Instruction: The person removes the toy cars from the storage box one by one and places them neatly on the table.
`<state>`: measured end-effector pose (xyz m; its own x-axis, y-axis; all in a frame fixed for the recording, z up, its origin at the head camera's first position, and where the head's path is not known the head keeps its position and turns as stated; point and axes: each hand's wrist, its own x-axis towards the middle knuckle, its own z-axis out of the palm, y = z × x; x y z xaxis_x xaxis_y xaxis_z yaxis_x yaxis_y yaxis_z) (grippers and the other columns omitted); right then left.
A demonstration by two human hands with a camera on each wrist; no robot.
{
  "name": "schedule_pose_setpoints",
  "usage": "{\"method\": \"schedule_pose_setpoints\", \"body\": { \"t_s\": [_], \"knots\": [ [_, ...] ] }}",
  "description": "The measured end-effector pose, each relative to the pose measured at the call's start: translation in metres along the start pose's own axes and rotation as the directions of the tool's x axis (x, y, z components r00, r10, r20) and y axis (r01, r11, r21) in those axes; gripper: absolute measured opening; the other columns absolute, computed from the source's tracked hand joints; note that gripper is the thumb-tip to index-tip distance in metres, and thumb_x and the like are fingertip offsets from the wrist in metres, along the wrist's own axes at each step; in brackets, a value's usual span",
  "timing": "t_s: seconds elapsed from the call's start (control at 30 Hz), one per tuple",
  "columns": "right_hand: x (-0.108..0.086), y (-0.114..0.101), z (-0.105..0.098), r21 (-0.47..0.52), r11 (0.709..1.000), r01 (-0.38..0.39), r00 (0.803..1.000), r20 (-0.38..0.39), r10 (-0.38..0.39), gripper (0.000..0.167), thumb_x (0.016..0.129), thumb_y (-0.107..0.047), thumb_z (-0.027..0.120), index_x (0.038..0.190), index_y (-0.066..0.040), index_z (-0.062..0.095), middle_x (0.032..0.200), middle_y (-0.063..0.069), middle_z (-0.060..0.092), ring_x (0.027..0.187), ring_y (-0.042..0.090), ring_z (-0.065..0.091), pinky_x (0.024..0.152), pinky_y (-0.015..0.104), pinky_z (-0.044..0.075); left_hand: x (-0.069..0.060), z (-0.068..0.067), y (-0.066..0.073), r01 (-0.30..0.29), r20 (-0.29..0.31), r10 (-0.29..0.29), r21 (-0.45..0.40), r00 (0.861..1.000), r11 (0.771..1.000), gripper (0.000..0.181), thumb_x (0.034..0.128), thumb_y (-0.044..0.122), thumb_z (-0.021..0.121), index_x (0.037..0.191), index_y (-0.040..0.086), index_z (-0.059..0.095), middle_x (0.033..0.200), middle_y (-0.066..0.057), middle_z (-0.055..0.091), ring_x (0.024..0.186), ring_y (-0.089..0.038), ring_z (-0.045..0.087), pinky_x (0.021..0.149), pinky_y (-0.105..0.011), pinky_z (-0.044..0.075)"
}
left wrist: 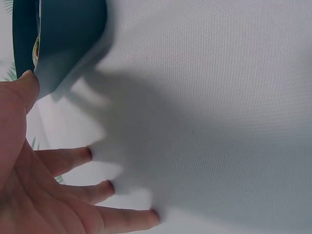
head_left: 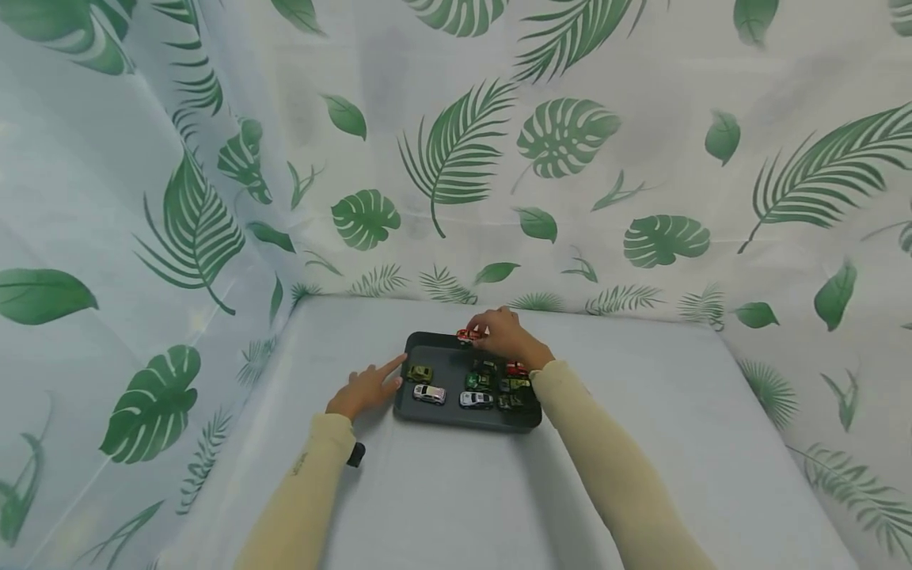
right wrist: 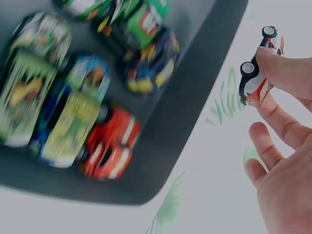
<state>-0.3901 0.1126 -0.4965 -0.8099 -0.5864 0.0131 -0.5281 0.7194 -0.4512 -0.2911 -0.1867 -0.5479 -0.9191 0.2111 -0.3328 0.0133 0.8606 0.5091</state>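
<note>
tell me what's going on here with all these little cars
A person's right hand is pinching a red-and-white toy car near the far edge of a dark tray. The left hand touches the tray's left side, fingers extended. Inside the tray, an olive car and a whitish car sit toward the left, with more toy cars grouped toward the right.

The place looks like a curtained-off booth: pale sheets point(head_left: 456, 59) printed with green leaves point(head_left: 568, 138) hang at the far side, left and right, round a white tabletop point(head_left: 684, 427). Whether a home or lab surrounds it cannot be told.
</note>
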Motion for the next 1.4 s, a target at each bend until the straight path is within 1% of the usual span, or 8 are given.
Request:
{"method": "schedule_pose_setpoints", "body": {
  "t_s": [0.17,0.27,0.53,0.63,0.77,1.0,1.13,1.4],
  "knots": [
    [-0.017,0.021,-0.009,0.082,0.997,-0.015,0.999,-0.046,0.019,0.029,0.099,-0.009,0.078,0.127,0.0,0.073,0.106,0.014,0.071,0.111,0.042,0.06,0.105,0.066,0.039,-0.002,-0.003,-0.006,0.014,0.001,-0.014,-0.009,1.0,1.0,0.057,0.1173,0.034,0.046,0.171,0.022,0.031,0.164,-0.039,0.032,0.148,-0.069,0.022,0.117,-0.08,0.02],
    [-0.03,0.036,-0.013,0.144,0.989,-0.026,0.997,-0.072,0.037,0.03,0.1,-0.006,0.075,0.128,0.004,0.071,0.111,0.02,0.07,0.113,0.044,0.062,0.101,0.065,0.045,-0.002,-0.004,-0.011,0.015,0.0,-0.015,0.008,1.0,1.0,0.057,0.1175,0.033,0.045,0.171,0.02,0.03,0.163,-0.037,0.035,0.15,-0.065,0.024,0.119,-0.078,0.019],
    [-0.067,0.069,-0.025,0.246,0.959,-0.139,0.976,-0.129,0.175,0.03,0.103,-0.005,0.071,0.131,0.006,0.069,0.127,0.028,0.066,0.122,0.05,0.059,0.099,0.065,0.049,-0.004,-0.004,-0.015,0.032,0.004,-0.032,0.016,0.999,0.999,0.058,0.1178,0.033,0.044,0.171,0.018,0.028,0.164,-0.034,0.036,0.154,-0.056,0.026,0.123,-0.073,0.014],
    [-0.081,0.078,-0.027,0.255,0.954,-0.155,0.969,-0.147,0.197,0.029,0.102,-0.003,0.071,0.129,0.009,0.068,0.123,0.029,0.066,0.119,0.049,0.06,0.096,0.065,0.049,-0.004,-0.004,-0.015,0.047,0.007,-0.047,0.014,0.999,0.999,0.059,0.1178,0.034,0.043,0.172,0.019,0.026,0.165,-0.035,0.034,0.154,-0.057,0.025,0.123,-0.074,0.014],
    [-0.095,0.09,-0.025,0.247,0.955,-0.163,0.966,-0.159,0.206,0.028,0.101,-0.001,0.071,0.126,0.011,0.068,0.115,0.029,0.066,0.114,0.05,0.061,0.095,0.065,0.049,-0.003,-0.003,-0.016,0.053,0.008,-0.053,0.005,0.999,0.999,0.059,0.1177,0.035,0.043,0.172,0.02,0.025,0.166,-0.034,0.032,0.154,-0.058,0.023,0.122,-0.075,0.014],
    [-0.111,0.103,-0.019,0.185,0.961,-0.207,0.962,-0.138,0.234,0.029,0.1,-0.004,0.074,0.126,0.008,0.07,0.113,0.027,0.068,0.111,0.049,0.061,0.094,0.066,0.047,-0.002,-0.002,-0.015,0.011,0.017,-0.011,-0.008,1.0,1.0,0.059,0.118,0.034,0.043,0.172,0.018,0.026,0.166,-0.034,0.031,0.155,-0.058,0.02,0.122,-0.076,0.013],
    [-0.117,0.107,-0.017,0.159,0.959,-0.235,0.96,-0.116,0.255,0.029,0.099,-0.006,0.076,0.125,0.006,0.072,0.112,0.025,0.068,0.112,0.05,0.06,0.096,0.069,0.044,-0.001,-0.004,-0.012,0.002,0.024,-0.002,-0.018,1.0,1.0,0.058,0.1182,0.034,0.043,0.172,0.018,0.026,0.166,-0.038,0.028,0.152,-0.064,0.018,0.12,-0.078,0.014],
    [-0.13,0.122,-0.004,-0.003,0.974,-0.227,0.973,-0.052,0.227,0.028,0.095,-0.004,0.08,0.122,0.003,0.075,0.107,0.019,0.069,0.101,0.041,0.062,0.089,0.064,0.045,0.0,0.002,-0.001,0.005,0.041,-0.005,-0.009,0.999,1.0,0.058,0.1188,0.033,0.039,0.173,0.021,0.023,0.167,-0.036,0.028,0.154,-0.062,0.016,0.122,-0.076,0.012]
  ]
}}
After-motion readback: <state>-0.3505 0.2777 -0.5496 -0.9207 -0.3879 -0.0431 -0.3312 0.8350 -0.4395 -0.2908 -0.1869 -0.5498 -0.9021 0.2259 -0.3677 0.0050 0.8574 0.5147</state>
